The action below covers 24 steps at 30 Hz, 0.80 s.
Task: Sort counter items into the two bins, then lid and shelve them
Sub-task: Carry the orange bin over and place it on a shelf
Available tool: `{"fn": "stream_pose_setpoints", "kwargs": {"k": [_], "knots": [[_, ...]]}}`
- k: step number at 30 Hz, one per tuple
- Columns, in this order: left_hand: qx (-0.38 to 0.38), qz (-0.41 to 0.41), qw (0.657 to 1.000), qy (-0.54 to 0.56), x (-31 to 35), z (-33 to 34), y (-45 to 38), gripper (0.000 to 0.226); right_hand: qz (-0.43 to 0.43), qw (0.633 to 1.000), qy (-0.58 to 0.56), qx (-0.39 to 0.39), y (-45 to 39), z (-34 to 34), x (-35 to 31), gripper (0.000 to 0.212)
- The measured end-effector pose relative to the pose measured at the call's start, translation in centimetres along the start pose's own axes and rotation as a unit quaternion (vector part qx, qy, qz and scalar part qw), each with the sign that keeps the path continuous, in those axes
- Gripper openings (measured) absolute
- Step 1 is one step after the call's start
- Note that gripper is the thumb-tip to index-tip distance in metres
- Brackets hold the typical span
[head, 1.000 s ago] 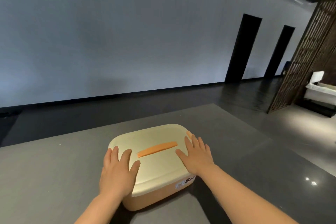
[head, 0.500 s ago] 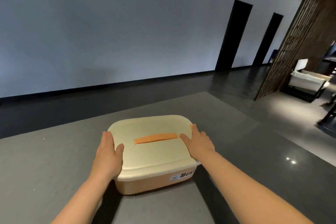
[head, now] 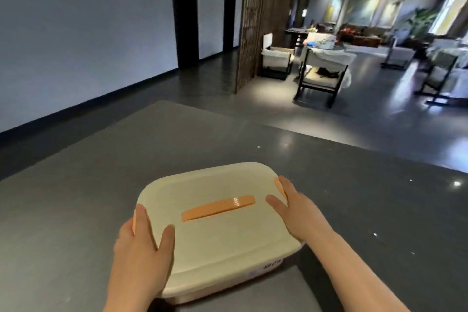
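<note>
While both hands sit on the bin's two short ends, entries run from the fingers outward.

Left fingers: left hand (head: 141, 243) wraps the bin's left end; thumb lies on the lid (head: 217, 230), fingers curl over the edge by the orange side clip (head: 133, 225). Fingertips hidden below the rim.

Right fingers: right hand (head: 295, 208) grips the bin's right end; thumb on the lid, fingers bent down beside the right clip (head: 279, 185). How far under they reach, cannot tell.

Bin: cream-lidded bin (head: 253, 272) rests on the grey counter (head: 76, 197), near its front edge; lid seated, flat orange handle (head: 219, 208) across its middle.

Handling (judgement): rigid smooth plastic, likely slippery; weight unknown since contents are unseen. Two-handed hold under the end rims looks safer than the thin handle, which trusts the clips.

Step (judgement): lidded; lift toward a shelf likely next.

Hidden: contents, bin's lower walls mostly covered by the lid and wrists; front label (head: 272, 265) blurred, unreadable. Second bin and shelf not in view. Room beyond the bin is smeared.
</note>
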State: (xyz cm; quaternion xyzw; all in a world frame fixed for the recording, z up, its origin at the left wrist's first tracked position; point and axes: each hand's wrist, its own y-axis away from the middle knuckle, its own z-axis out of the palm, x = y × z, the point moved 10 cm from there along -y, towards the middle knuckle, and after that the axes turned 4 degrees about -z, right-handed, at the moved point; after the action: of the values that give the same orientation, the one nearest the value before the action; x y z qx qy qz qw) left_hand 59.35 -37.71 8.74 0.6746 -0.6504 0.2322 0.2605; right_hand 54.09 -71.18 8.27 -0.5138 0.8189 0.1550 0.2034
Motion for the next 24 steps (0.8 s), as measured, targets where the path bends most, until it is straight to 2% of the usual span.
{"fn": "stream_pose_setpoints", "kwargs": {"k": [6, 11, 15, 20, 24], "knots": [[-0.143, 0.104, 0.984, 0.028, 10.9, 9.4, 2.2, 0.066, 0.174, 0.979, -0.015, 0.109, 10.5, -7.8, 14.7, 0.063], [-0.233, 0.170, 0.952, 0.104, 19.8, 15.8, 9.9, 0.076, 0.300, 0.924, -0.087, 0.222, 23.9, -13.0, 24.2, 0.063], [-0.330, 0.254, 0.904, 0.100, 26.5, 22.0, 20.8, 0.076, 0.392, 0.860, -0.085, 0.316, 37.3, -17.8, 30.2, 0.064], [-0.416, 0.352, 0.835, 0.079, 33.7, 27.6, 38.1, 0.078, 0.483, 0.795, -0.026, 0.366, 55.6, -22.0, 36.3, 0.064], [-0.466, 0.402, 0.784, 0.078, 36.3, 30.6, 53.7, 0.077, 0.546, 0.746, -0.006, 0.381, 70.7, -23.8, 40.4, 0.064]]}}
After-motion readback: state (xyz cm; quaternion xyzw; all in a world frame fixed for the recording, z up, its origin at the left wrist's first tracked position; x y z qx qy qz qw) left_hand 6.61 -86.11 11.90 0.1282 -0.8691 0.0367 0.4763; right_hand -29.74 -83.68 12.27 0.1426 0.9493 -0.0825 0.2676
